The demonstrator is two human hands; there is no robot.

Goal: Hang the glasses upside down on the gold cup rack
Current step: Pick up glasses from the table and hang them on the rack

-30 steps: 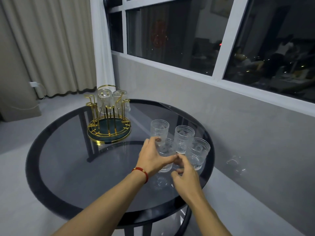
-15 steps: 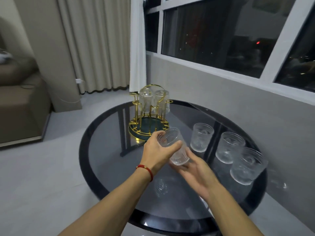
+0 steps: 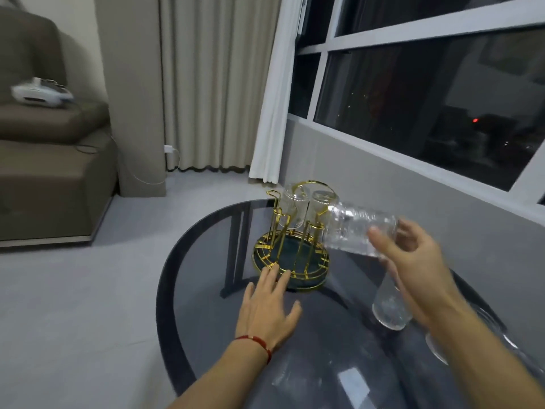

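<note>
The gold cup rack (image 3: 290,255) stands on the dark round glass table (image 3: 206,290), with two clear glasses (image 3: 306,208) hanging upside down on its far pegs. My right hand (image 3: 413,261) holds a ribbed clear glass (image 3: 354,231) on its side, just right of the rack, its base end pointing left toward the pegs. My left hand (image 3: 268,308) lies flat and open on the table, fingertips touching the rack's front rim. Another glass (image 3: 389,308) stands on the table, partly hidden behind my right forearm.
More glass rims (image 3: 489,335) show blurred at the table's right edge. A grey wall and dark window run along the right. A brown sofa (image 3: 50,172) with a white device stands at left, curtains (image 3: 206,84) behind.
The glass passed from my left hand to my right and rose toward the rack, tipped on its side. My left hand went down to the rack's base. The view swung left.
</note>
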